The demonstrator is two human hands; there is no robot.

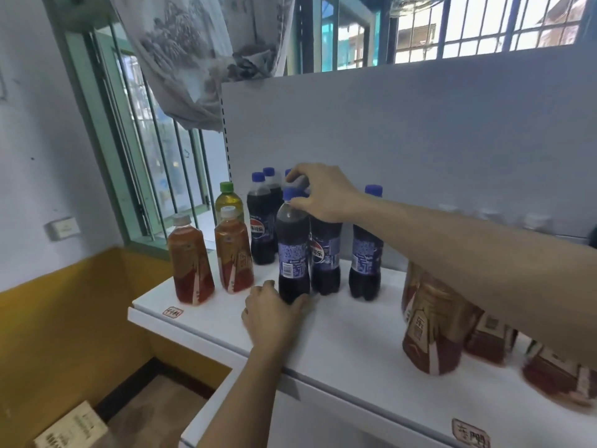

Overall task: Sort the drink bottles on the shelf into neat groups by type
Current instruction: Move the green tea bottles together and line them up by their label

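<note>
The white shelf [339, 324] runs under both your arms, with a pale back panel [420, 140] rising behind your hands and a barred window [155, 150] off beyond your left hand. Below your right forearm, at the shelf's near right, stand large red-brown tea bottles [433, 328], partly hidden by the arm and blurred. Well to the left of your left hand are two more tea bottles [190, 263], upright and side by side, and behind them a green-capped bottle [228, 200] of yellow drink. The dark cola bottles [261, 227] with blue caps cluster between and behind your two hands; one more cola bottle [366, 247] stands alone just under your right wrist. The front cola bottle [292, 250] stands upright on the shelf, caught between your hands. Your right hand [323, 192] reaches in from the right and its fingers curl down over the blue cap [292, 193], pinching the bottle's top. Your left hand [274, 313] sits at the bottle's foot, fingers curled round its base, thumb on the right side. A small price tag [172, 312] sticks to the shelf lip left of your left hand, another tag [470, 433] to its lower right.
</note>
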